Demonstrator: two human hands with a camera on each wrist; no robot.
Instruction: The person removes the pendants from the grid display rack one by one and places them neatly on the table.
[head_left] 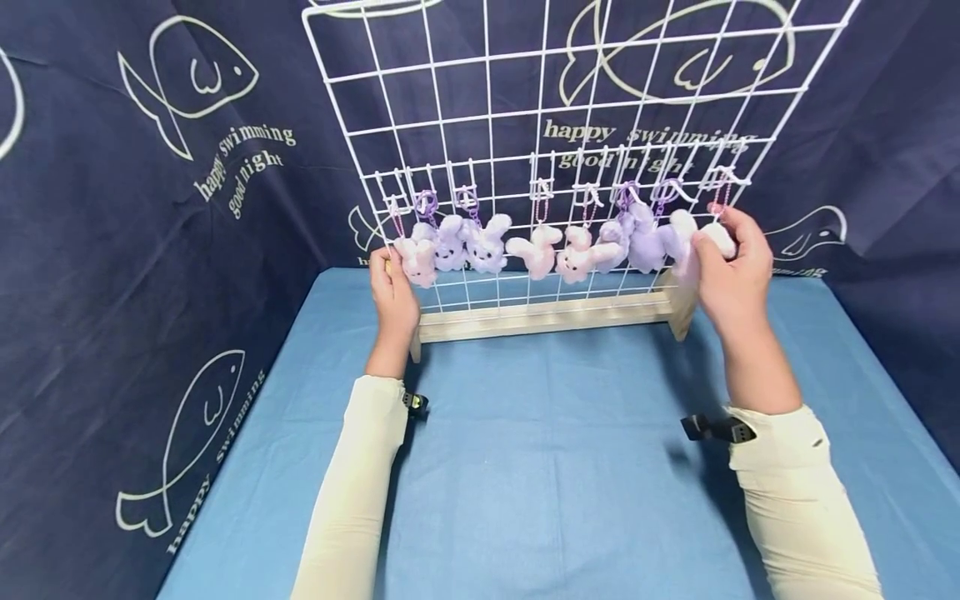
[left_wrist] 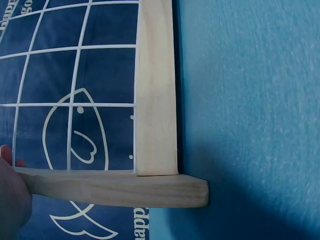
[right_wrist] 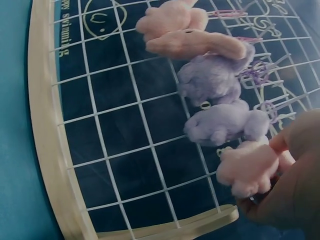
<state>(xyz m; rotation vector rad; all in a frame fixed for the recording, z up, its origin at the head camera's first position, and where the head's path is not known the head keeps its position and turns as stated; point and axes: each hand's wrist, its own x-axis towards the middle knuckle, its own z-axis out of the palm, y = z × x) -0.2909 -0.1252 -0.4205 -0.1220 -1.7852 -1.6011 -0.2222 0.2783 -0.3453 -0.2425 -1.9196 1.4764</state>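
Note:
A white wire grid rack point(head_left: 517, 55) stands in a wooden base point(head_left: 543, 317), with a row of plush bunny keychains hanging from its hooks. My left hand point(head_left: 395, 302) grips the rack's left side, beside a pink bunny point(head_left: 417, 261). In the left wrist view, its fingers curl round a wooden side piece point(left_wrist: 115, 187) of the stand. At the right end, my right hand point(head_left: 738, 271) pinches a pink plush keychain point(right_wrist: 248, 167), whose bead chain still runs up to a hook. Next to it hangs a purple bunny point(right_wrist: 225, 122).
Other bunnies hang between the hands: lilac ones point(head_left: 487, 243) at left, pink ones point(head_left: 542, 252) in the middle, purple ones point(head_left: 647, 240) toward the right. A blue cloth point(head_left: 547, 467) covers the table. Dark fish-print fabric point(head_left: 90, 250) hangs behind and at the sides.

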